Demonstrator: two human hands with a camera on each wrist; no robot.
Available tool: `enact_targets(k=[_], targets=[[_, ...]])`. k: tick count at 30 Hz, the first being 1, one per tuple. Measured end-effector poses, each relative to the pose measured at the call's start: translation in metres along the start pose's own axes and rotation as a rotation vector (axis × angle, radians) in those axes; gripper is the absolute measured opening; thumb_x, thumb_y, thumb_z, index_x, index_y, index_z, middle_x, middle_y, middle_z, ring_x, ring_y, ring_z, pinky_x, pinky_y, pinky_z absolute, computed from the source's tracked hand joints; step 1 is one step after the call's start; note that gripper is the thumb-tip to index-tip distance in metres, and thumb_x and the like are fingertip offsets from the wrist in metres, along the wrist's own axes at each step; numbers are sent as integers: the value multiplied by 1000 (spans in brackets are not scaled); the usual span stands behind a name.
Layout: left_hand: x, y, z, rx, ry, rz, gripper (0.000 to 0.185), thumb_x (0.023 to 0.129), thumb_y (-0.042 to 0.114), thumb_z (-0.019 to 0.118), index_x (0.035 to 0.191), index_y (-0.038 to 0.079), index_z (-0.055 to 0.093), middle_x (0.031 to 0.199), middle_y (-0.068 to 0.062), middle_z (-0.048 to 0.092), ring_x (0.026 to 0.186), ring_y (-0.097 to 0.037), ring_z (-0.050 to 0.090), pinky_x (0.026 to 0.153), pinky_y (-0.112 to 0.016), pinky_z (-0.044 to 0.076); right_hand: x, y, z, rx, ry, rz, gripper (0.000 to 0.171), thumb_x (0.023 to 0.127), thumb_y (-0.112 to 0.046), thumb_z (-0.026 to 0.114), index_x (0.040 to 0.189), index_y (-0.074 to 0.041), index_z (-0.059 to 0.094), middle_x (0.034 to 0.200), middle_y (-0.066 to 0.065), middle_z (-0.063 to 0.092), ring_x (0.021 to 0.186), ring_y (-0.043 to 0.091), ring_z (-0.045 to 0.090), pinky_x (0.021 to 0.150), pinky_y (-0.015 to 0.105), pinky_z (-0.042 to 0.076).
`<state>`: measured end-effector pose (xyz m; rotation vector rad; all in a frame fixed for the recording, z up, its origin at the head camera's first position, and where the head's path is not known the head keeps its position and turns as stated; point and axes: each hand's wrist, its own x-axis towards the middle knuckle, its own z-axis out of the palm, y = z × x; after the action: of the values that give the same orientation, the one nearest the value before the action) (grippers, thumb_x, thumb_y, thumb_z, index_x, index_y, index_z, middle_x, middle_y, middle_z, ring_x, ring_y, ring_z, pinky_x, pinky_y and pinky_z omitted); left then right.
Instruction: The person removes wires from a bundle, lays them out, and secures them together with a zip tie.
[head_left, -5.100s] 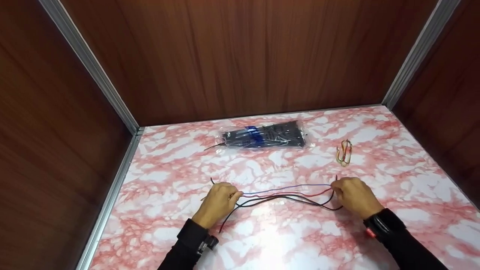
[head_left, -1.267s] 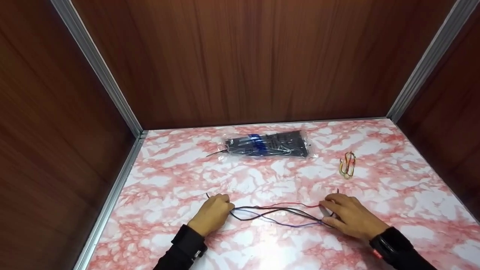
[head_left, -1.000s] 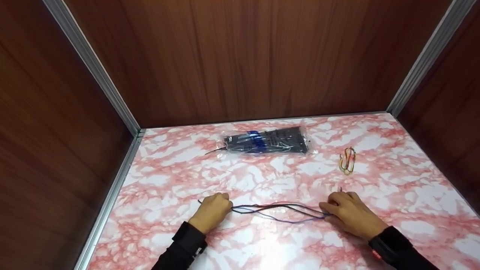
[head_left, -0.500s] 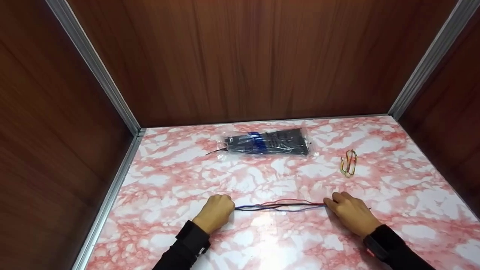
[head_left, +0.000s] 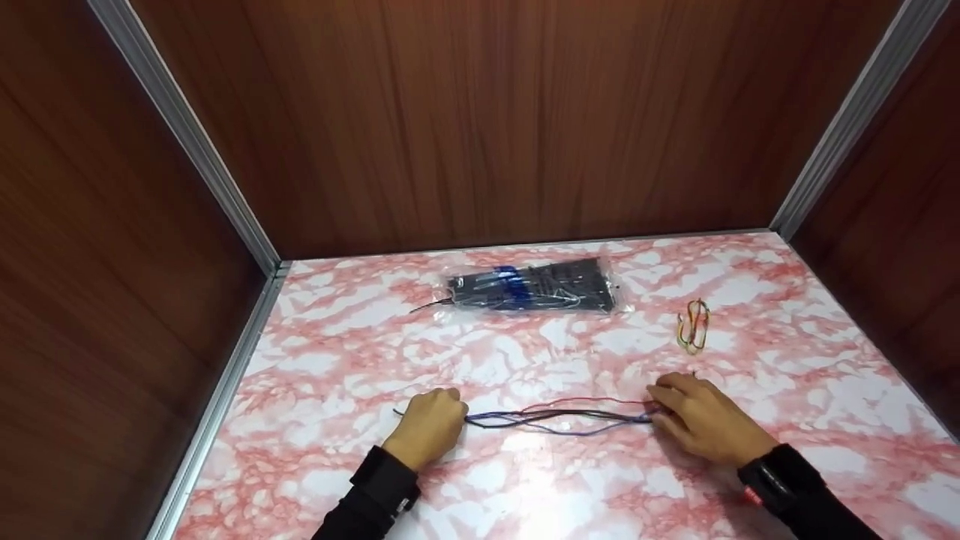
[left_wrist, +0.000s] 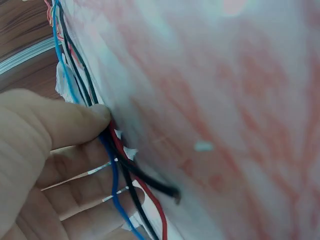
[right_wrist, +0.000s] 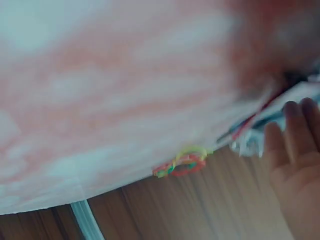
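Observation:
A bundle of thin red, black and blue wires (head_left: 559,418) lies stretched across the pink marbled table (head_left: 525,360) between my two hands. My left hand (head_left: 429,424) grips the bundle's left end; in the left wrist view its fingers (left_wrist: 75,125) curl round the wires (left_wrist: 120,165), whose cut tips stick out past the hand. My right hand (head_left: 694,416) pinches the right end of the bundle against the table. The right wrist view is blurred and shows the fingers (right_wrist: 295,145) beside the wires (right_wrist: 250,125).
A clear bag of black cable ties (head_left: 534,286) lies at the back of the table. A small bunch of coloured rubber bands (head_left: 693,325) sits at the right, just beyond my right hand. Wooden walls with metal corner strips (head_left: 187,142) close in three sides.
Both hands have gathered the loose, sagging wires into a tighter bundle. The strands were drawn nearly straight half a second ago and now hang slightly slack again.

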<state>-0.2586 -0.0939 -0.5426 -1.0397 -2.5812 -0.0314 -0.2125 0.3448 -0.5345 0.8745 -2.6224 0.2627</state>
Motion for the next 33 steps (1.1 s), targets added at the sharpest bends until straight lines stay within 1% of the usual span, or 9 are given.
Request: enact_targets(k=[3,6,9,14,17,20,22,25,33], targets=[[-2,-1,-1,-37,-20,-1,3,74,10,69,72,11,70,69,0,53,63,-22,57,53,-37,48,10,7,-10,15,29,152,34,88,-26,71,113,-3,69,110,13,62,96,29,61,78,48,51],[-2,-1,-1,-61,-20,18,8,75,19,73,75,12,69,73,0,54,65,-22,57,58,-37,48,19,24,-17,-36,75,338,24,87,-22,70,103,-4,71,98,12,64,82,31,64,64,52,51],[0,0,0,-55,18,44,17,79,29,74,78,13,69,76,0,57,67,-21,57,61,-36,49,23,46,-19,-68,93,495,16,83,-16,70,95,-5,70,84,12,61,67,36,61,49,54,45],[0,4,0,-39,89,62,17,80,29,74,77,13,68,78,0,59,68,-20,57,62,-34,49,23,69,-15,-58,3,655,14,84,-20,69,78,-8,64,70,11,58,58,34,57,42,49,37],[-1,4,0,-52,108,62,13,80,24,73,76,13,68,77,0,59,67,-20,57,61,-34,49,25,76,-13,-14,-73,712,13,85,-20,68,76,-11,65,74,12,63,63,32,60,46,47,39],[0,4,-1,-68,123,61,10,80,20,72,75,13,67,76,0,59,67,-20,57,60,-34,49,28,82,-10,28,-125,745,7,87,-19,67,86,-13,71,86,15,68,74,35,63,51,48,42],[1,3,-1,-74,135,64,8,80,17,71,74,13,67,76,0,60,67,-20,57,60,-34,49,30,84,-8,46,-134,738,10,87,-19,67,93,-13,73,93,16,69,79,36,64,53,49,44],[4,2,-3,-81,156,73,8,80,15,70,73,13,66,75,0,60,67,-19,58,59,-34,49,32,85,-6,63,-108,702,11,87,-20,68,94,-13,73,91,13,69,79,35,64,54,48,45],[18,3,-15,-129,172,68,7,83,14,68,77,14,68,76,1,60,68,-19,59,59,-31,49,50,60,3,111,230,584,9,80,-15,78,85,-11,71,76,5,67,69,27,61,61,42,43]])
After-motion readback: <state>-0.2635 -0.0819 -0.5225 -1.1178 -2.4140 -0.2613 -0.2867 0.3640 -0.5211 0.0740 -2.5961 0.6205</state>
